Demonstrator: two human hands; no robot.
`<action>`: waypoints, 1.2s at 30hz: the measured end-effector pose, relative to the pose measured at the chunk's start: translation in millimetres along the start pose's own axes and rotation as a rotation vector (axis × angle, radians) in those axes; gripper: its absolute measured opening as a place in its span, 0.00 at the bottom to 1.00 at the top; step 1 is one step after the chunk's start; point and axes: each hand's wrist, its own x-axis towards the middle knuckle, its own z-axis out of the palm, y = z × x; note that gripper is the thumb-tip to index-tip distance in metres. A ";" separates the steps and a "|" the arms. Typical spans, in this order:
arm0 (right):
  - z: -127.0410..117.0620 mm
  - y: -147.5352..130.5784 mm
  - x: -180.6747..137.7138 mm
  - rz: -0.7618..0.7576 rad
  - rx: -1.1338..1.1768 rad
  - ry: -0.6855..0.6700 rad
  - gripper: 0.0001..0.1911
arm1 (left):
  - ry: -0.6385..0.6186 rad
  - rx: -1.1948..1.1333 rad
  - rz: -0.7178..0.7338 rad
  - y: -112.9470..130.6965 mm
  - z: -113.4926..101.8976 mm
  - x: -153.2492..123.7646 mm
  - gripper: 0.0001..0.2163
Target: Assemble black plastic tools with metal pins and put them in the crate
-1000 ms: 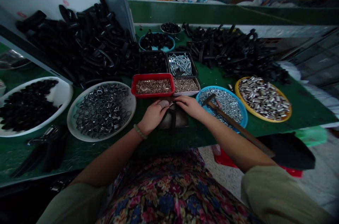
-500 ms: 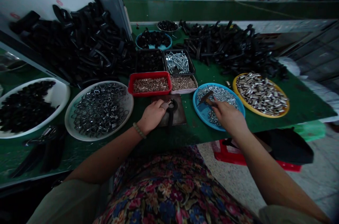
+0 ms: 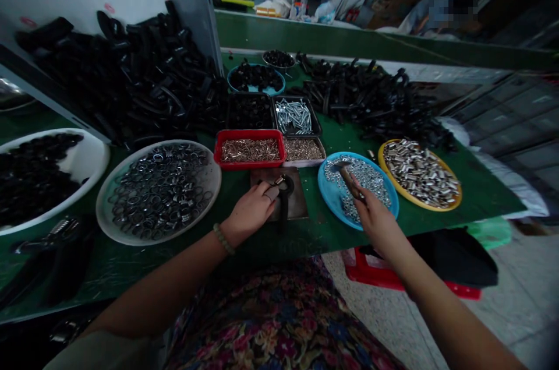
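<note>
My left hand (image 3: 252, 210) is closed at the ring-shaped end of a black part (image 3: 283, 201), which lies on a square metal plate (image 3: 297, 195). A small shiny metal piece (image 3: 279, 180) shows at its fingertips, against the ring. In my right hand (image 3: 379, 217) is a hammer (image 3: 350, 182), gripped by its handle. The hammer's head is above the blue plate (image 3: 328, 209) of small silver nut-like pieces, to the right of the metal plate.
A red tray (image 3: 217, 151) of copper-coloured pins stands behind the metal plate. To the left lies a white plate (image 3: 105, 224) of metal rings; to the right, a yellow plate (image 3: 456, 198) of silver cylinders. Black parts (image 3: 144, 78) are heaped at the back left.
The view has tilted, so the bench sits lower in the picture. My right hand has turned the hammer, its handle now pointing more away from me. My left hand stays at the black part.
</note>
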 end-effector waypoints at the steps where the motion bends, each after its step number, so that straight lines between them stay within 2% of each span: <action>1: -1.6 -9.4 -2.5 -0.012 0.086 0.004 0.24 | 0.005 -0.006 -0.002 -0.5 1.2 -0.2 0.16; 5: -3.4 -50.0 -1.9 -0.132 0.259 -0.113 0.24 | -0.005 -0.003 -0.024 -3.1 5.4 -0.7 0.16; 8: 0.3 -68.9 6.4 -0.189 0.308 -0.045 0.26 | -0.014 -0.003 -0.036 -5.0 7.0 -0.8 0.16; 9: 2.2 -71.6 9.2 -0.191 0.304 -0.035 0.26 | -0.015 -0.004 -0.039 -5.6 7.1 -0.8 0.17; 13: 9.8 -71.8 16.2 -0.230 0.270 -0.157 0.26 | -0.016 -0.022 -0.038 -4.9 6.9 -0.1 0.16; 15: 10.9 -71.5 17.4 -0.214 0.279 -0.129 0.27 | -0.007 -0.030 -0.029 -2.3 7.3 -0.5 0.16; 17: 8.6 -73.2 18.0 -0.187 0.263 -0.146 0.27 | -0.004 -0.031 -0.038 0.4 7.0 -2.6 0.16; 20: -0.2 -77.6 15.5 -0.194 0.256 -0.249 0.26 | -0.018 -0.057 -0.084 -2.4 -1.2 -5.9 0.15; 22: -5.4 -80.0 9.5 -0.215 0.307 -0.165 0.26 | 0.053 -0.102 -0.113 -12.2 -14.7 -0.4 0.16; 24: -5.4 -81.6 1.8 -0.254 0.335 -0.056 0.28 | 0.214 -0.112 -0.146 -24.9 -31.7 19.6 0.17; 26: 0.1 -82.0 -4.5 -0.282 0.310 -0.088 0.28 | 0.329 -0.049 -0.149 -32.9 -45.3 55.9 0.16; 28: 7.0 -80.9 -7.9 -0.278 0.270 -0.193 0.27 | 0.252 0.053 -0.054 -30.4 -49.7 102.5 0.14; 30: 10.8 -77.4 -9.8 -0.253 0.278 -0.196 0.26 | 0.048 0.147 0.038 -19.0 -44.1 147.7 0.12; 31: 11.2 -74.7 -10.9 -0.240 0.301 -0.149 0.26 | -0.026 0.177 0.042 -12.1 -38.7 166.3 0.11; 33: 10.3 -66.9 -13.7 -0.196 0.351 -0.015 0.26 | -0.096 0.201 0.036 -0.7 -26.2 191.8 0.10; 36: 11.1 -51.8 -18.3 -0.097 0.398 0.094 0.25 | -0.096 0.193 0.027 4.0 -11.7 203.1 0.11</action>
